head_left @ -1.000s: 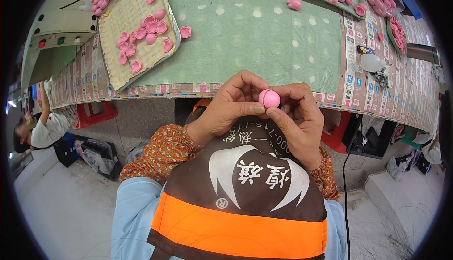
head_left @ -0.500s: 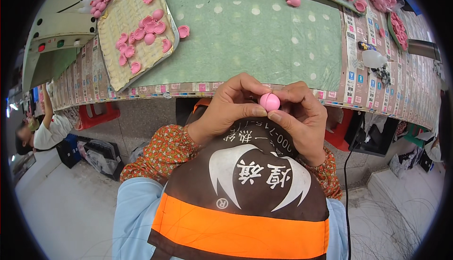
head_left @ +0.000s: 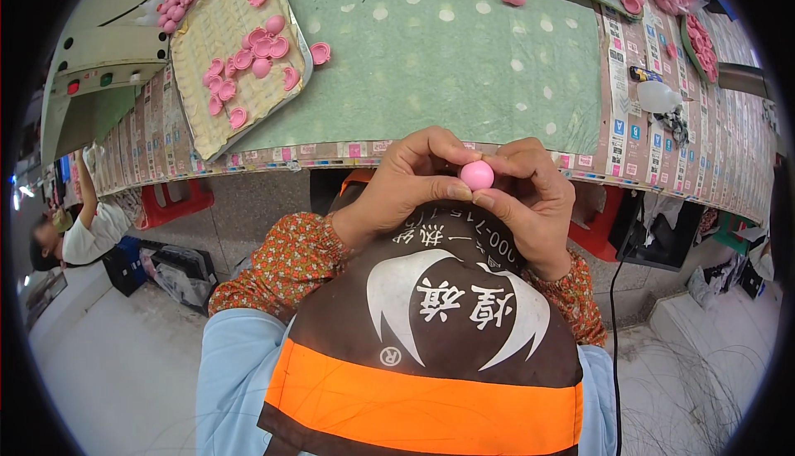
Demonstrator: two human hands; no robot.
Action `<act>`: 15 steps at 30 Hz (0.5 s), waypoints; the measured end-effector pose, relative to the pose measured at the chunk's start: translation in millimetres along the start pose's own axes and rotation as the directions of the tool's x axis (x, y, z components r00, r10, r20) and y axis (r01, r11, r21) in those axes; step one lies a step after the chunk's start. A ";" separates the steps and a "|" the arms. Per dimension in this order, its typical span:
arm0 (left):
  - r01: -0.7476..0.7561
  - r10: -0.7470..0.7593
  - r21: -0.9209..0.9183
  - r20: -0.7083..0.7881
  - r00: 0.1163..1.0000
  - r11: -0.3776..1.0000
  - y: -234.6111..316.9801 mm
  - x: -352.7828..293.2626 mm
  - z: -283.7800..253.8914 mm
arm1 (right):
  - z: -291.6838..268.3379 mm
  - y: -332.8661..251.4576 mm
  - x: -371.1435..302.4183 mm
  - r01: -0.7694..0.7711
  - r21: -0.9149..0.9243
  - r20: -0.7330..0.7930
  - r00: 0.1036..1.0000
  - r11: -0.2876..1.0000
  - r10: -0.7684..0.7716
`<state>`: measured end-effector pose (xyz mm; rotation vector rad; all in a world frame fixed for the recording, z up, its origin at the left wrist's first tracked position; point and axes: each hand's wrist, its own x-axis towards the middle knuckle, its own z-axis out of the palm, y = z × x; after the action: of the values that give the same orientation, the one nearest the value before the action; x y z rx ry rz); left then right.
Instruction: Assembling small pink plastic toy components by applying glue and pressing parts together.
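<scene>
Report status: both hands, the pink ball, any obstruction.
Left hand and right hand: both pinching the ball. Pink ball: held between them, near table's front edge. No obstruction seen at the hands.

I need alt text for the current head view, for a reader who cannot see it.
A bare left hand and a bare right hand together hold a small, smooth, round pink ball. Ahead, rounded pink pieces lie on a cream-covered rectangular tray and a green, pale-spotted sheet.

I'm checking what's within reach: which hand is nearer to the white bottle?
Right. The right hand is left of the white bottle and closer to the body; the left hand is farther left, across the pink ball.
</scene>
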<state>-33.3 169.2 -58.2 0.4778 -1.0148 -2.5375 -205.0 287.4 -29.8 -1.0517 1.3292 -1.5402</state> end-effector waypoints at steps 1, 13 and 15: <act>0.005 -0.005 -0.003 -0.006 1.000 1.000 0.2 0.8 -0.1 | 0.9 0.0 0.7 0.002 0.008 -0.013 1.000 1.000 -0.002; 0.056 -0.059 0.228 0.006 0.998 0.972 20.6 -1.1 11.7 | 8.5 -12.9 11.0 0.350 -0.623 0.101 0.923 0.700 -0.372; 0.098 -0.099 0.130 0.001 0.995 0.987 23.1 -1.9 14.4 | 9.4 -14.1 9.6 0.271 -0.600 0.019 0.946 0.753 -0.325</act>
<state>-33.1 162.9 -31.6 0.5690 -1.1919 -2.5714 -200.0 277.0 -14.2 -1.6753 1.8477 -1.4229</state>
